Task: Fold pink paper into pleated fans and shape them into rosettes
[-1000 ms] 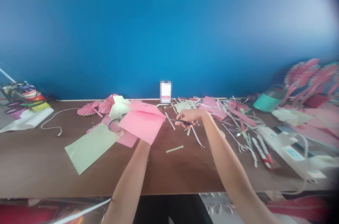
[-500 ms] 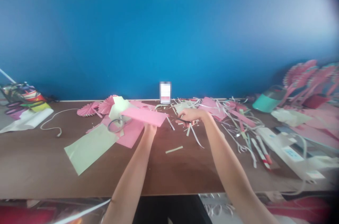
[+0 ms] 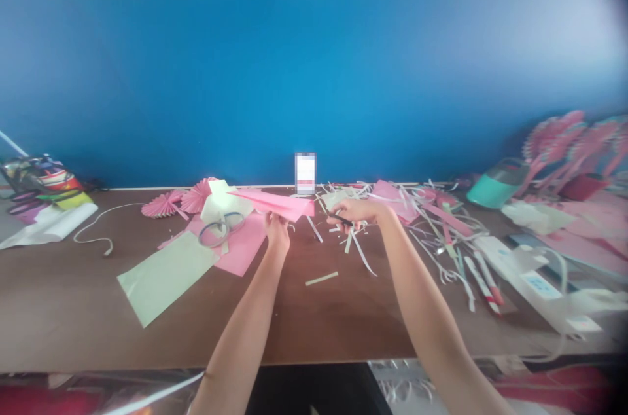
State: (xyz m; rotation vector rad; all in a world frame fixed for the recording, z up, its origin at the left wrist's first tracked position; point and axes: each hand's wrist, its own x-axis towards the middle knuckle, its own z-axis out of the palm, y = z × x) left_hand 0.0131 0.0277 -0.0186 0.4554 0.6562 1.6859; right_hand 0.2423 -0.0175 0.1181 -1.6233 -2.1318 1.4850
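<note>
My left hand (image 3: 277, 232) is closed on a pink paper sheet (image 3: 282, 205), held up off the table and bent along its length. In my right hand (image 3: 354, 212) is a pair of scissors (image 3: 340, 220) with dark handles, gripped just right of the pink sheet's end. Whether the blades touch the sheet I cannot tell. Left of my left hand lie a pale green paper sheet (image 3: 167, 277), a flat pink sheet (image 3: 241, 251) and a round-handled pair of scissors (image 3: 220, 230). Thin paper strips (image 3: 362, 254) are scattered below my right hand.
A phone (image 3: 305, 173) stands against the blue partition (image 3: 304, 74). Pink pleated fans (image 3: 164, 203) lie at the left. To the right are a teal container (image 3: 495, 184), markers (image 3: 483, 281), a white power strip (image 3: 520, 277) and many paper scraps. A white cable (image 3: 93, 225) lies left.
The pink paper in my left hand has tilted, so it now looks narrower and folded. My left hand has turned and shows more. My right hand has barely moved.
</note>
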